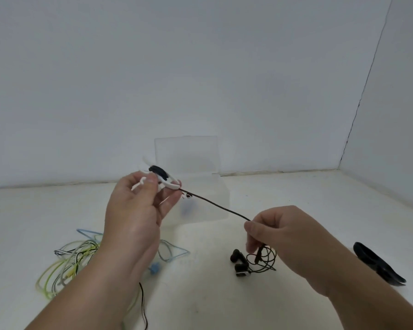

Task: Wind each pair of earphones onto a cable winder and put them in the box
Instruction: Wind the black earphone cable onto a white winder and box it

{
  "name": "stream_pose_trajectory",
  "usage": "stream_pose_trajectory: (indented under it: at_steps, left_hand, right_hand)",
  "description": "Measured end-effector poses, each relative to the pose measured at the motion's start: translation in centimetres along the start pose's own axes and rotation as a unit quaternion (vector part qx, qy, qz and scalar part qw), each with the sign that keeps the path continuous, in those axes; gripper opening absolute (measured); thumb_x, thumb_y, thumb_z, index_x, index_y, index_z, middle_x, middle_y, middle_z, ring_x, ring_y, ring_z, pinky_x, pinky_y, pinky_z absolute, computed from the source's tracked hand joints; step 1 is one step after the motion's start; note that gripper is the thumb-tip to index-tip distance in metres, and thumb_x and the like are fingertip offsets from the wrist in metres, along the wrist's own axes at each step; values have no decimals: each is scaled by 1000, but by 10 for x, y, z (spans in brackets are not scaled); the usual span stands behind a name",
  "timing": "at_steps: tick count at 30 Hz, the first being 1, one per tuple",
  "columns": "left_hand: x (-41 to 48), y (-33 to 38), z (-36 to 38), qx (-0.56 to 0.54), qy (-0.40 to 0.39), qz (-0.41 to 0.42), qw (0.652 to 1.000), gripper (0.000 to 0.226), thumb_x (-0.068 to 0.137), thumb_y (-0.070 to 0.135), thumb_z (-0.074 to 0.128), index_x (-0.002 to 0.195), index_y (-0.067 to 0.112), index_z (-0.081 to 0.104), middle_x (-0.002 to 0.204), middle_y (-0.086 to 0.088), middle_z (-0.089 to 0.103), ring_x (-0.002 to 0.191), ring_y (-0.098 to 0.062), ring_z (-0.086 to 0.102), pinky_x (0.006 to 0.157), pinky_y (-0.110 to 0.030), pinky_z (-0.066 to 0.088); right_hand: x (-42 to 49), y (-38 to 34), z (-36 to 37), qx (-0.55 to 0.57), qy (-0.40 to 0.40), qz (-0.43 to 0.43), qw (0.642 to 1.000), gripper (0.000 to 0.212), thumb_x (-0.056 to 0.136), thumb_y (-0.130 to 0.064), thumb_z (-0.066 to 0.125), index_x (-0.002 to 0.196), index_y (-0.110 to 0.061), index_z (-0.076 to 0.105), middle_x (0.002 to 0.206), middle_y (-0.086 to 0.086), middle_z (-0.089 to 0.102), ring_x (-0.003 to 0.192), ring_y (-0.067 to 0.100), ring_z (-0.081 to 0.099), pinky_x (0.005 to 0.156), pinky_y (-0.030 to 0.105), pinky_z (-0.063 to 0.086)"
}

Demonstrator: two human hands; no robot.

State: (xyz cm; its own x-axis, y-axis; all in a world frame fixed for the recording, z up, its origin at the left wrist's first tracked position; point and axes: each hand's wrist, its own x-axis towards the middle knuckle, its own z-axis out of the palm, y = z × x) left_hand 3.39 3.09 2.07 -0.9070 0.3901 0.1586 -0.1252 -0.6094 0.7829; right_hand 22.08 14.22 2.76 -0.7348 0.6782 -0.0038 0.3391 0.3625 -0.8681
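My left hand (138,206) holds a white cable winder (168,183) between thumb and fingers, raised above the table. Black cable is wound round its middle. From the winder a taut black cable (215,206) runs down to the right into my right hand (279,236), which pinches it. Below that hand the remaining cable lies in loose loops with the black earbuds (239,260) on the table. Behind the winder stands a clear plastic box (200,194) with its lid up; something blue shows faintly inside.
A tangle of yellow-green, blue and black earphone cables (69,263) lies at the left front, with a blue earbud (155,267) near my left forearm. A black cable winder (377,263) lies at the right. White walls close off the back and right.
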Motion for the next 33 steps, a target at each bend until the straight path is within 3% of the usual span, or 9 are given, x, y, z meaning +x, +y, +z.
stream_pose_trajectory:
  at_steps: [5, 7, 9, 12, 16, 23, 27, 30, 33]
  left_hand:
    - [-4, -7, 1, 90, 1, 28, 996, 9, 102, 8, 50, 95, 12, 54, 85, -13, 66, 77, -23, 72, 69, -29, 60]
    - [-1, -4, 4, 104, 19, 18, 994, 5, 102, 8, 50, 99, 10, 53, 97, -18, 61, 74, -20, 72, 68, -28, 61]
    - [4, 10, 14, 96, 23, 16, 995, 4, 103, 8, 50, 100, 9, 52, 98, -19, 60, 72, -20, 70, 67, -27, 61]
    - [9, 44, 34, 93, 11, 40, 995, 2, 103, 8, 49, 104, 8, 50, 96, -17, 61, 74, -20, 69, 67, -26, 61]
    - [4, 84, 62, 90, 10, 78, 993, 5, 103, 9, 50, 107, 8, 50, 98, -12, 61, 75, -19, 69, 70, -27, 60]
    - [-26, 127, 85, 94, 35, 128, 987, 3, 101, 7, 49, 104, 8, 50, 85, -5, 62, 82, -23, 68, 75, -30, 59]
    - [-34, 147, 90, 74, 80, 151, 982, 14, 102, 11, 49, 115, 7, 47, 100, -5, 61, 92, -23, 70, 74, -27, 60]
    - [-32, 164, 90, 82, 99, 172, 977, 21, 102, 13, 50, 122, 4, 47, 114, -9, 60, 95, -21, 71, 74, -26, 61]
    - [-29, 175, 89, 105, 114, 196, 968, 28, 101, 14, 50, 124, 0, 48, 121, -14, 62, 95, -20, 72, 72, -25, 61]
  right_hand:
    - [-8, -11, -2, 109, -22, -25, 993, 28, 95, -26, 60, 77, -17, 79, 82, -17, 75, 77, -15, 59, 70, 9, 38]
    - [-9, -20, -4, 139, -26, -39, 989, 28, 95, -25, 60, 75, -17, 78, 92, -11, 77, 99, -5, 63, 96, 25, 42]
    - [-10, -33, -13, 162, -30, -68, 984, 25, 91, -26, 64, 70, -16, 74, 94, -1, 77, 101, 3, 66, 105, 38, 38]
    - [-14, -63, -37, 149, -33, -99, 983, 25, 89, -21, 65, 65, -17, 70, 94, -3, 78, 88, -4, 66, 100, 35, 39]
    - [-23, -99, -68, 93, -21, -116, 989, 30, 90, -18, 63, 62, -20, 73, 93, -7, 78, 89, -5, 65, 100, 31, 39]
    - [-46, -112, -89, -61, -37, -83, 994, 16, 90, -23, 67, 82, -12, 76, 91, -7, 76, 94, 0, 63, 75, 23, 42]
    - [-58, -81, -80, -92, -86, -62, 990, 10, 88, -14, 67, 83, -5, 69, 76, -1, 76, 65, 3, 60, 62, 17, 40]
    - [-60, -49, -73, -54, -79, -61, 994, 3, 88, -7, 66, 85, -7, 67, 63, -1, 68, 68, 14, 70, 59, 13, 45]
    - [-60, -19, -71, -19, -84, -24, 996, 4, 90, -4, 65, 91, -2, 68, 63, 4, 68, 68, 22, 69, 67, 25, 54]
